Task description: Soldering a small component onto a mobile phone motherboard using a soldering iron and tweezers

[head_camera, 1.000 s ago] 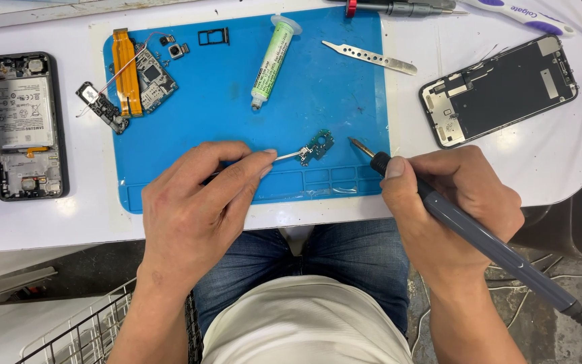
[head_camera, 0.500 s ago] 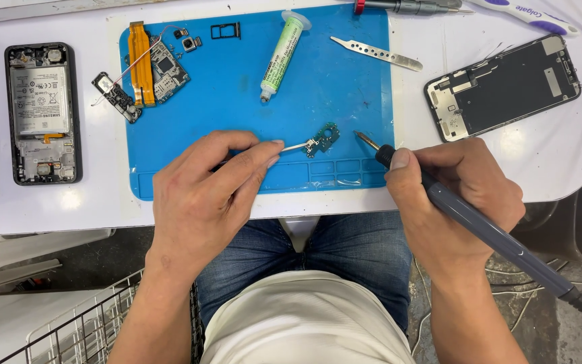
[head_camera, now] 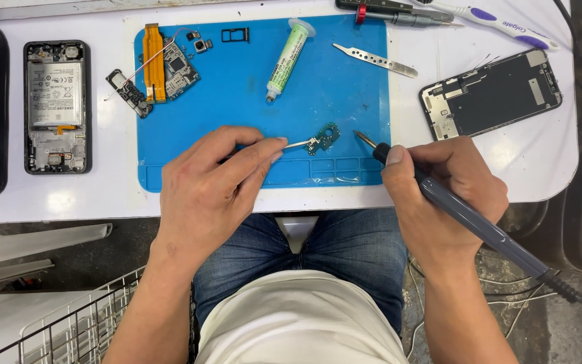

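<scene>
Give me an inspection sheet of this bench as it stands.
Surface: white table with blue mat.
Job's things: small green circuit board on the mat, tweezers on it, soldering iron tip close beside it.
Clutter: opened phone, phone screen, syringe, spare tweezers, toothbrush.
Grippers: left hand holds tweezers; right hand holds soldering iron.
Cables: iron's cord.
Surroundings: wire basket.

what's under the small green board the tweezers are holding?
The small green board lies on the blue mat, pinned by tweezers in the left hand. The soldering iron in the right hand points at it, tip apart. The board's underside is hidden.
</scene>
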